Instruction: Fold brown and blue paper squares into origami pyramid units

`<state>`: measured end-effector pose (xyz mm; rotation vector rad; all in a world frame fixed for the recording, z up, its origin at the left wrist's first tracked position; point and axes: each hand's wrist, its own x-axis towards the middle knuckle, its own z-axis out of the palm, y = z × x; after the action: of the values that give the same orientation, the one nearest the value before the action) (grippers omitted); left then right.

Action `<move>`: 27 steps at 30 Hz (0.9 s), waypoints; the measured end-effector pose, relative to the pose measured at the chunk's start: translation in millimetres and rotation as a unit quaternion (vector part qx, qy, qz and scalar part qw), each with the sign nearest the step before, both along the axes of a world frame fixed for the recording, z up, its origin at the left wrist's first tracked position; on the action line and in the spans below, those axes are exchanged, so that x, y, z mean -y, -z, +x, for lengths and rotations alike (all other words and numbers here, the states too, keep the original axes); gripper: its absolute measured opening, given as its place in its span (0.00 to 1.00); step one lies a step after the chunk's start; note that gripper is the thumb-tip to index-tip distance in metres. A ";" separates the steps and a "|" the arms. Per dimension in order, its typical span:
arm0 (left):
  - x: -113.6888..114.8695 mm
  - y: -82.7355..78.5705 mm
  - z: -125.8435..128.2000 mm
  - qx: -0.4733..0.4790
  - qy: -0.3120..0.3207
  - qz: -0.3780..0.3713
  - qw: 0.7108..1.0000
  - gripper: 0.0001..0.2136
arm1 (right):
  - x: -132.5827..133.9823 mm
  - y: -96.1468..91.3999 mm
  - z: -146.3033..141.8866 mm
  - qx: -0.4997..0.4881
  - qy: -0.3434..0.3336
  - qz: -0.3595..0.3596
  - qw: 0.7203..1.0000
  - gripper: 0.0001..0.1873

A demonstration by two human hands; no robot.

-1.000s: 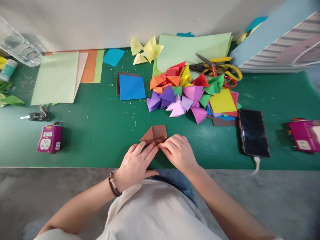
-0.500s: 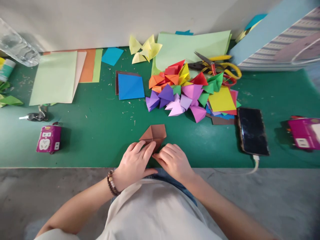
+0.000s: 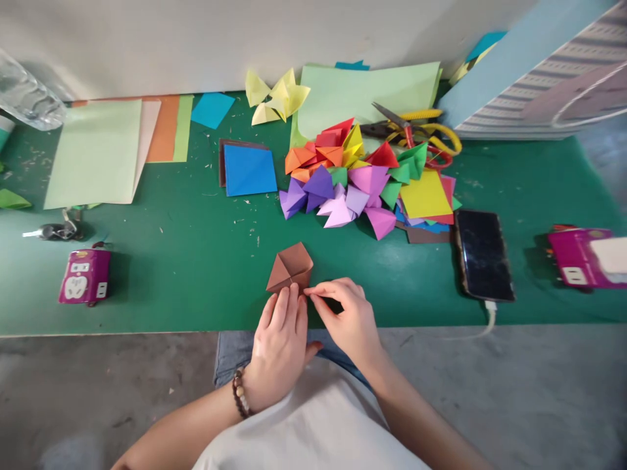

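A brown paper square (image 3: 290, 262), partly folded with creases meeting near its middle, lies close to the table's front edge. My left hand (image 3: 281, 329) rests flat on its near part, fingers stretched out and pressing it down. With thumb and forefinger together, my right hand (image 3: 345, 313) pinches the paper's right-hand near corner. That corner is mostly hidden by the fingers.
Folded paper pieces (image 3: 337, 176) in many colours are heaped beyond the hands. Blue squares (image 3: 249, 170) lie to their left, scissors (image 3: 404, 124) behind. A phone (image 3: 484, 254) with a cable is at right; a purple socket block (image 3: 85, 275) stands at left.
The brown paper has turned on the table. My left hand has swung round to point forward with fingers flatter on it, and my right hand now pinches its right side.
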<state>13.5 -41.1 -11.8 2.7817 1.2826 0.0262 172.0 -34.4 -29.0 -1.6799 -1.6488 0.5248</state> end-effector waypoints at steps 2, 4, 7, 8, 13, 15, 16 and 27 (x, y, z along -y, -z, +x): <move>-1.6 -1.5 1.4 -0.005 0.002 -0.003 1.000 0.34 | -1.5 0.0 -2.6 0.019 0.007 -0.002 1.000 0.03; -3.3 -2.4 1.7 -0.005 0.003 -0.005 1.000 0.34 | -3.7 -0.6 -3.4 0.031 0.017 -0.003 0.999 0.03; -3.5 -1.9 1.7 0.005 -0.003 -0.002 1.000 0.34 | -7.6 -1.2 -3.1 0.037 0.032 -0.001 0.999 0.03; -3.1 -1.5 1.7 0.008 -0.005 -0.002 1.000 0.34 | -8.9 -1.0 -3.0 0.038 0.036 0.000 0.999 0.03; -1.5 -1.1 1.5 0.003 0.007 -0.010 1.000 0.37 | -15.7 2.2 -1.5 0.049 0.060 0.013 0.997 0.02; -1.8 -1.4 1.3 0.000 0.007 -0.010 1.000 0.37 | -19.0 3.2 -0.5 0.051 0.067 0.017 0.996 0.02; -2.1 -1.5 1.2 -0.001 0.007 -0.010 1.000 0.37 | -20.9 3.4 0.0 0.052 0.070 0.016 0.996 0.02; -3.2 -1.1 0.4 -0.016 0.015 -0.013 1.000 0.36 | -35.1 5.3 10.7 0.041 0.072 0.025 0.996 0.03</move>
<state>13.9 -38.0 -10.6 2.7900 1.2399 -0.0347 182.7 0.7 -34.3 -1.7871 -1.5708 0.3450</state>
